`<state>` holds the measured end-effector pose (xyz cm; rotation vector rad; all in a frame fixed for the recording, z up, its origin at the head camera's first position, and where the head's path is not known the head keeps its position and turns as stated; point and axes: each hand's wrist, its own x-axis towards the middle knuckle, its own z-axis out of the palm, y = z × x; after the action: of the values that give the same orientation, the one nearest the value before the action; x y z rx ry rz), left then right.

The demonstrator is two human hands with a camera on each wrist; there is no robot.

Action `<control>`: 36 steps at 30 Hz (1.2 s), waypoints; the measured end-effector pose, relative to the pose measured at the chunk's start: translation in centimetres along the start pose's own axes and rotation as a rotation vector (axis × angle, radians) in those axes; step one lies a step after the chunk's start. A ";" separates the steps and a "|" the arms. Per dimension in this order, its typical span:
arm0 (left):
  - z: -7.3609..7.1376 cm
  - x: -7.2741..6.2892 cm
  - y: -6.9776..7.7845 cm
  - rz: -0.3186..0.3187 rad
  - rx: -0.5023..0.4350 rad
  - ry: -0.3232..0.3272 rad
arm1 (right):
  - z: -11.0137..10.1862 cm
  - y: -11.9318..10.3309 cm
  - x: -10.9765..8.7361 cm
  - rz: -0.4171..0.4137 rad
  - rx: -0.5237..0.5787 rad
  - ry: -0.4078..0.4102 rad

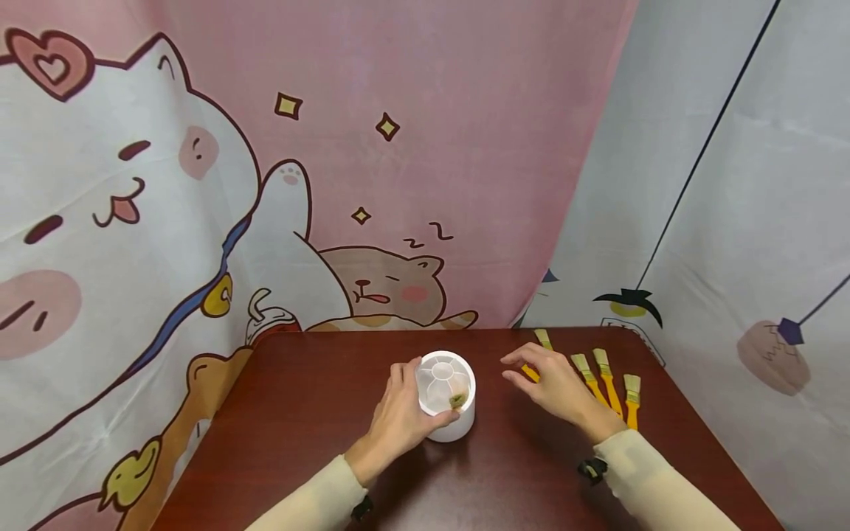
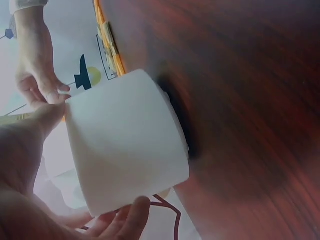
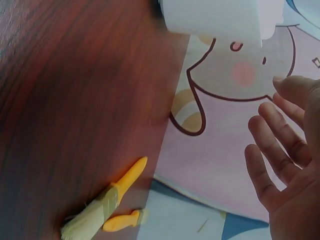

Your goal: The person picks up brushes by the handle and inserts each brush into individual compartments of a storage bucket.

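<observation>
A white round cup with a petal-shaped divided pattern inside its top stands on the table. My left hand grips it by the rim, thumb at the near side and fingers on the left. Inside the rim shows a small greenish-yellow patch, too small to make out. The cup's smooth wall fills much of the left wrist view. My right hand is in the air to the right of the cup, fingers loosely bent and holding nothing; the right wrist view shows its spread fingers apart from the cup.
Several paintbrushes with yellow handles and pale bristles lie on the right of the dark red table, one brush farthest right and another partly hidden behind my right hand. A cartoon-printed curtain hangs behind the table and along its sides.
</observation>
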<state>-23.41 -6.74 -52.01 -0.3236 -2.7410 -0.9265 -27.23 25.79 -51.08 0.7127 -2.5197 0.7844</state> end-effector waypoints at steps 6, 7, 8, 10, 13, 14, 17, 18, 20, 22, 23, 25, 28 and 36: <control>-0.8 0.7 -1.0 0.046 -0.119 -0.090 | -0.7 1.3 0.0 -0.009 -0.026 0.047; -0.9 0.8 -1.1 0.056 -0.138 -0.105 | -0.8 1.6 -0.1 -0.005 -0.028 0.052; -1.0 1.0 -1.3 0.065 -0.153 -0.118 | -1.0 1.8 -0.2 -0.003 -0.031 0.057; -1.2 1.3 -1.7 0.083 -0.176 -0.144 | -1.3 2.3 -0.3 0.009 -0.037 0.059; -1.4 1.7 -2.2 0.106 -0.195 -0.180 | -1.7 3.1 -0.5 0.031 -0.053 0.054; -1.5 1.8 -2.3 0.110 -0.199 -0.193 | -1.8 3.3 -0.5 0.039 -0.055 0.051; -1.7 2.1 -2.7 0.131 -0.213 -0.223 | -2.1 4.1 -0.7 0.089 -0.064 0.031; -1.8 2.2 -2.8 0.139 -0.218 -0.231 | -2.1 4.3 -0.7 0.105 -0.067 0.022; -1.9 2.3 -3.0 0.151 -0.227 -0.247 | -2.3 4.7 -0.8 0.137 -0.066 0.004; -2.1 2.4 -3.1 0.162 -0.240 -0.264 | -2.4 4.9 -0.9 0.160 -0.068 -0.011; -2.2 2.5 -3.2 0.165 -0.247 -0.274 | -2.5 5.0 -1.0 0.169 -0.068 -0.019; -2.4 2.6 -3.3 0.160 -0.262 -0.294 | -2.6 5.3 -1.1 0.186 -0.062 -0.031; -2.5 2.7 -3.5 0.149 -0.278 -0.316 | -2.6 5.8 -1.2 0.208 -0.054 -0.060; -2.1 2.0 -3.4 0.103 -0.293 -0.292 | -2.1 7.6 -1.8 0.259 -0.092 -0.181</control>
<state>-25.94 -10.42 -51.76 -0.6962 -2.8027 -1.3497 -29.73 33.13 -53.53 0.4501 -2.8317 0.7090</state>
